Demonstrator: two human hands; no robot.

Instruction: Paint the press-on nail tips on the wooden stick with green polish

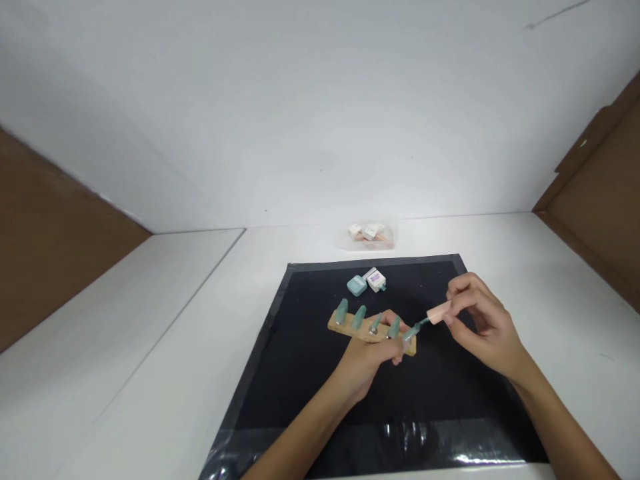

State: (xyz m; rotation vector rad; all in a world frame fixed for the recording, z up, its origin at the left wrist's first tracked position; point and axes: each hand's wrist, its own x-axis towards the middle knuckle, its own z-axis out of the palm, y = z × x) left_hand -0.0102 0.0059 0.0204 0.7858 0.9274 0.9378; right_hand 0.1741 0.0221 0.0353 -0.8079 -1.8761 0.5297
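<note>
My left hand (369, 355) grips a wooden strip (345, 325) that carries several teal false nails (341, 311) standing in a row above a black mat (295, 373). My right hand (483, 323) pinches a pink-handled nail polish brush (436, 315), its thin tip touching the rightmost nail (409, 333) on the strip. Both hands hover close together over the middle of the mat.
A teal polish bottle (357, 285) and a small white box (376, 279) lie on the mat's far side. A clear bag of small white pieces (371, 233) rests on the white table (175, 320) behind it. Brown boards stand at left and right.
</note>
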